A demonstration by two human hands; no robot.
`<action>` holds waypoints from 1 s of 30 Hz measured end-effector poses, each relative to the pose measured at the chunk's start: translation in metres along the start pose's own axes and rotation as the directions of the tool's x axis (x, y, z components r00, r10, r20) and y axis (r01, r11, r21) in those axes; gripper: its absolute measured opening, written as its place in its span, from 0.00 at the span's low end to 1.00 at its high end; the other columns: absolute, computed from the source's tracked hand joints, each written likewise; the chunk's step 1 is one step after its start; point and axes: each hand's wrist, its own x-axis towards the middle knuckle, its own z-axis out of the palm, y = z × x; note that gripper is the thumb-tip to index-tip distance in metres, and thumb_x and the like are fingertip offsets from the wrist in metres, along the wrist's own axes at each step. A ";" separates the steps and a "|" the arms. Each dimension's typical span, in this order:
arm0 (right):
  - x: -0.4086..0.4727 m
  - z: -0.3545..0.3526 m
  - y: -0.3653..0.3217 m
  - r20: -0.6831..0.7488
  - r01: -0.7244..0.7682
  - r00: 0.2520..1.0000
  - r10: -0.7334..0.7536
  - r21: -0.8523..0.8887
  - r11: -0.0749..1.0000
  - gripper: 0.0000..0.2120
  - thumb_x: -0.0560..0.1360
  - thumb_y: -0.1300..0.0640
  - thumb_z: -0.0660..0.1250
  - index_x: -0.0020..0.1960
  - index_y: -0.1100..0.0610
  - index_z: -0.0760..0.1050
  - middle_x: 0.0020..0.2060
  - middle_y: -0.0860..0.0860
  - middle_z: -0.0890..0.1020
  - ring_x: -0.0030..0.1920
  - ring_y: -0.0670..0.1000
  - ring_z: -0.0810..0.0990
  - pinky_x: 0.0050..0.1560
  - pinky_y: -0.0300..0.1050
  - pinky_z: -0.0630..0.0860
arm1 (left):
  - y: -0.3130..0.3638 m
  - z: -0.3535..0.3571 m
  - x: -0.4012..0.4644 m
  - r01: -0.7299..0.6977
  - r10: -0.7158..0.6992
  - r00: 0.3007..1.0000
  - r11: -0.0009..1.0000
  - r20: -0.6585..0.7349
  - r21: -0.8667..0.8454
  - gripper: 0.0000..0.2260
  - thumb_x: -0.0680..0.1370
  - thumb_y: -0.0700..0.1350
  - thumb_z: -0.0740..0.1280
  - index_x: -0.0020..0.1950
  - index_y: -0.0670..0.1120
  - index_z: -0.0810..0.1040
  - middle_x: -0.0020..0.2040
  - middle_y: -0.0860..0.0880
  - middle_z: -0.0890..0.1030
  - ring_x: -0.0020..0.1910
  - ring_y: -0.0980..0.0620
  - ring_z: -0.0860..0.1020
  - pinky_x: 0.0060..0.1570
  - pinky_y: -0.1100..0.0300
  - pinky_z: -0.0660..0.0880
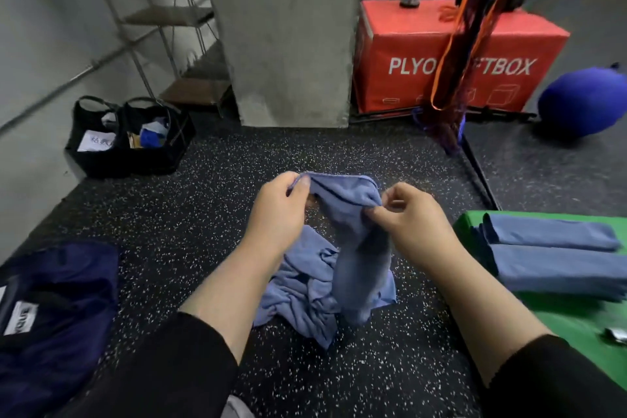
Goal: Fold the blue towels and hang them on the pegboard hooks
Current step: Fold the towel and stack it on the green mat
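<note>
While both hands (278, 210) (407, 214) pinch its edge, towel (346, 200) hangs.

A towel (342, 200) hangs at centre between the left hand (276, 210) at 9 o'clock and the right hand (412, 220) at 3 o'clock, above a towel heap (302, 288) on the floor (190, 231). Folded towels (556, 251) lie on a mat (576, 316) at 3 o'clock. A bag (57, 309) sits at 8 o'clock, baskets (129, 139) at 10 o'clock, a pillar (288, 30) at 12 o'clock, a box (458, 54) at 1 o'clock, and a ball (583, 102) at 2 o'clock.
</note>
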 end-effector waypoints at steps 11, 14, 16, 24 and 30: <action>0.000 0.025 -0.010 0.291 0.127 0.941 -0.173 0.171 0.977 0.12 0.77 0.57 0.73 0.59 0.49 0.80 0.47 0.51 0.85 0.50 0.51 0.84 0.58 0.55 0.79 | 0.019 -0.001 -0.003 -0.210 0.178 0.956 0.970 0.232 0.120 0.17 0.84 0.47 0.63 0.38 0.40 0.70 0.25 0.57 0.66 0.27 0.58 0.62 0.30 0.62 0.60; 0.005 0.027 -0.013 0.342 0.079 0.925 -0.166 0.256 0.964 0.04 0.76 0.60 0.73 0.49 0.57 0.80 0.47 0.53 0.86 0.48 0.47 0.84 0.54 0.47 0.80 | 0.016 -0.007 0.004 -0.223 0.195 0.957 0.968 0.214 0.116 0.16 0.84 0.46 0.62 0.39 0.40 0.70 0.29 0.54 0.67 0.29 0.58 0.63 0.32 0.59 0.62; 0.009 0.029 -0.013 0.392 0.017 0.906 -0.158 0.341 0.940 0.06 0.75 0.61 0.74 0.43 0.56 0.78 0.50 0.55 0.86 0.47 0.48 0.82 0.49 0.42 0.79 | 0.012 -0.013 0.008 -0.202 0.180 0.964 0.974 0.198 0.100 0.15 0.84 0.47 0.63 0.41 0.39 0.72 0.32 0.45 0.71 0.32 0.56 0.65 0.36 0.51 0.66; 0.021 0.041 -0.009 0.432 -0.014 0.887 -0.163 0.378 0.926 0.06 0.78 0.59 0.71 0.51 0.62 0.78 0.43 0.60 0.84 0.43 0.54 0.82 0.51 0.57 0.77 | 0.018 -0.019 0.011 -0.264 0.243 0.946 0.961 0.215 0.077 0.15 0.83 0.47 0.66 0.39 0.41 0.74 0.30 0.49 0.68 0.31 0.56 0.64 0.33 0.57 0.63; 0.024 0.034 -0.007 0.264 0.062 0.957 -0.119 0.217 0.974 0.13 0.77 0.49 0.72 0.40 0.57 0.76 0.31 0.45 0.75 0.34 0.44 0.70 0.38 0.44 0.67 | 0.020 -0.027 0.026 -0.283 0.316 0.931 0.941 -0.184 0.183 0.16 0.83 0.49 0.66 0.38 0.41 0.74 0.29 0.48 0.65 0.30 0.54 0.62 0.32 0.59 0.61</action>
